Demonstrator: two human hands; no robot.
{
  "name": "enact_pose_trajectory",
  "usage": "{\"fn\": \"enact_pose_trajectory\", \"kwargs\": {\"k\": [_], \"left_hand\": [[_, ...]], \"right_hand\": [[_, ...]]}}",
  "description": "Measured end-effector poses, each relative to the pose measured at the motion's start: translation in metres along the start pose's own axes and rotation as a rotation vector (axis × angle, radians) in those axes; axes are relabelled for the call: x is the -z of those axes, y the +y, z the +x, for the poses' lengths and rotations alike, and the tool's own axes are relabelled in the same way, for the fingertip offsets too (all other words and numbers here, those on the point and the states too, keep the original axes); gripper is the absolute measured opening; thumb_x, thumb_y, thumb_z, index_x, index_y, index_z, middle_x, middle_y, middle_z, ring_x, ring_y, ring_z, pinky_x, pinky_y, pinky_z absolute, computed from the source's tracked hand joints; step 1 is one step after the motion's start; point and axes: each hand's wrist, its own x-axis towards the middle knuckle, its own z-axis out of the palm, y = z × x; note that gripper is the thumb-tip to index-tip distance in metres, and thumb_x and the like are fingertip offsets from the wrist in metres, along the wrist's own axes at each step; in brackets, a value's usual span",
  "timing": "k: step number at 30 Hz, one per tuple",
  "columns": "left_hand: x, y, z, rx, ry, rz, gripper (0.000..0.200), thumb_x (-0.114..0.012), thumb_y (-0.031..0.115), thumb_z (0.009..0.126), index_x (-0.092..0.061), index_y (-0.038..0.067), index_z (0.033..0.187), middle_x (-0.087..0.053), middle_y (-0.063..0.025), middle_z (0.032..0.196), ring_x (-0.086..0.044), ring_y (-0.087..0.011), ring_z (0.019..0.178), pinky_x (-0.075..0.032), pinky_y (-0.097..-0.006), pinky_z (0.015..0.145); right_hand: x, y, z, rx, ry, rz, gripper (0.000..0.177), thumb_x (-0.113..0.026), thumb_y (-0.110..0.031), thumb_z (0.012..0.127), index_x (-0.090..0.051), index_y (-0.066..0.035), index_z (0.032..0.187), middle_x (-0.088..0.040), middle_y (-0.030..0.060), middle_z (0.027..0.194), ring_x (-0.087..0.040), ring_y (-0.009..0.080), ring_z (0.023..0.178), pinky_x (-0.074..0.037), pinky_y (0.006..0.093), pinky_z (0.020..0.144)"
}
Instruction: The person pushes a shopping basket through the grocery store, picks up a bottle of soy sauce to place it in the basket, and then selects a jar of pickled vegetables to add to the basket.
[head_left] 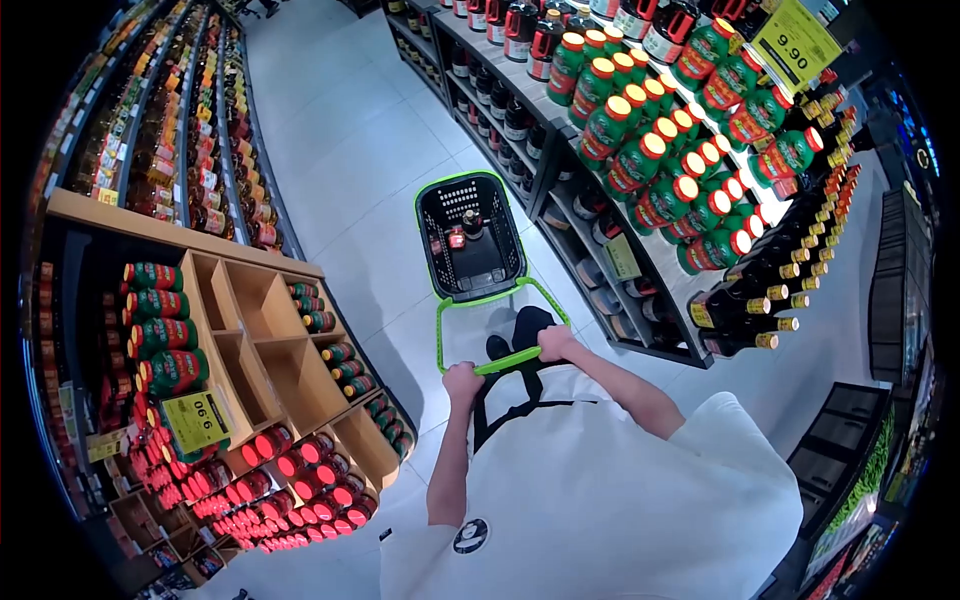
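Two bare hands on one green handle [508, 361], just below frame center. Left hand [462, 384]: closed around the handle's left end. Right hand [556, 342]: closed around it near the right corner. Handle joins a black basket [460, 197] with green rim, center of frame, ahead of the hands. Inside: a small red item [457, 238] and a dark container [471, 222], near each other; labels too small to read.

Upper right: shelf display of green bottles [637, 165], red labels, caps lit yellow-white, yellow 9.90 sign [795, 45] above. Dark bottles [745, 310] line its lower right edge. Lower left: wooden shelf unit [305, 375], several cubbies, more green bottles, red-lidded jars [320, 475] along the bottom. Upper left: long curved rows of bottles [205, 150]. Pale tiled floor [330, 120] between.
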Motion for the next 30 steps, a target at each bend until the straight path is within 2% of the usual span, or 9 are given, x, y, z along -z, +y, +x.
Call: {"fn": "enact_pose_trajectory", "kwargs": {"k": [4, 7, 10, 12, 20, 26, 28, 30], "left_hand": [[0.01, 0.008, 0.025, -0.015, 0.033, 0.013, 0.016, -0.059, 0.025, 0.066, -0.068, 0.013, 0.073, -0.064, -0.01, 0.067, -0.063, -0.0295, 0.066, -0.05, -0.0409, 0.059], [0.018, 0.011, 0.041, 0.019, -0.102, 0.033, 0.016, -0.059, 0.024, 0.067, -0.068, 0.013, 0.073, -0.064, -0.0118, 0.069, -0.063, -0.0291, 0.068, -0.051, -0.0408, 0.061], [0.024, 0.016, 0.058, 0.043, -0.108, 0.038, 0.016, -0.059, 0.024, 0.067, -0.068, 0.014, 0.074, -0.064, -0.0122, 0.07, -0.063, -0.0288, 0.069, -0.05, -0.0411, 0.062], [0.031, 0.021, 0.075, 0.042, -0.085, 0.047, 0.016, -0.059, 0.024, 0.067, -0.068, 0.013, 0.074, -0.064, -0.0121, 0.069, -0.063, -0.029, 0.069, -0.05, -0.0414, 0.061], [0.07, 0.046, 0.155, 0.042, -0.055, 0.031, 0.021, -0.062, 0.028, 0.064, -0.07, 0.013, 0.077, -0.064, -0.0137, 0.07, -0.063, -0.0303, 0.067, -0.051, -0.0411, 0.061], [0.082, 0.064, 0.208, 0.05, -0.054, 0.03, 0.023, -0.063, 0.027, 0.063, -0.07, 0.012, 0.08, -0.065, -0.0136, 0.076, -0.064, -0.0294, 0.073, -0.052, -0.04, 0.067], [0.08, 0.069, 0.22, 0.093, -0.13, 0.058, 0.023, -0.064, 0.026, 0.063, -0.07, 0.012, 0.08, -0.065, -0.0142, 0.076, -0.064, -0.0299, 0.073, -0.052, -0.0401, 0.068], [0.083, 0.07, 0.229, 0.08, -0.107, 0.045, 0.023, -0.064, 0.025, 0.063, -0.069, 0.012, 0.081, -0.065, -0.0145, 0.076, -0.064, -0.0308, 0.073, -0.052, -0.0409, 0.068]], "right_hand": [[0.016, 0.009, 0.019, -0.043, -0.044, 0.036, 0.026, -0.062, -0.027, 0.064, -0.068, -0.007, 0.08, -0.066, 0.0138, 0.086, -0.064, 0.0274, 0.085, -0.051, 0.0383, 0.074], [0.026, 0.015, 0.034, -0.027, -0.077, 0.021, 0.028, -0.063, -0.029, 0.064, -0.068, -0.008, 0.081, -0.066, 0.0142, 0.088, -0.064, 0.0275, 0.085, -0.051, 0.0385, 0.075], [0.045, 0.024, 0.05, -0.002, -0.121, 0.016, 0.03, -0.062, -0.031, 0.065, -0.068, -0.008, 0.083, -0.066, 0.014, 0.089, -0.064, 0.0272, 0.085, -0.051, 0.0383, 0.075], [0.063, 0.031, 0.063, 0.027, -0.105, 0.0, 0.027, -0.061, -0.03, 0.063, -0.069, -0.01, 0.079, -0.066, 0.0131, 0.084, -0.064, 0.0279, 0.081, -0.052, 0.0386, 0.072], [0.14, 0.065, 0.111, 0.071, -0.104, 0.064, 0.026, -0.062, -0.028, 0.062, -0.068, -0.008, 0.078, -0.066, 0.0133, 0.081, -0.064, 0.0283, 0.077, -0.05, 0.038, 0.069], [0.187, 0.088, 0.139, 0.059, -0.067, 0.067, 0.025, -0.064, -0.027, 0.062, -0.068, -0.007, 0.078, -0.066, 0.0136, 0.08, -0.064, 0.0287, 0.078, -0.05, 0.0381, 0.07], [0.19, 0.097, 0.148, 0.079, -0.042, 0.062, 0.025, -0.064, -0.026, 0.063, -0.068, -0.007, 0.077, -0.066, 0.0141, 0.08, -0.064, 0.0293, 0.079, -0.05, 0.0381, 0.07], [0.191, 0.102, 0.161, 0.029, -0.097, 0.074, 0.028, -0.065, -0.027, 0.061, -0.068, -0.008, 0.081, -0.066, 0.013, 0.085, -0.064, 0.0277, 0.082, -0.05, 0.0365, 0.073]]}}
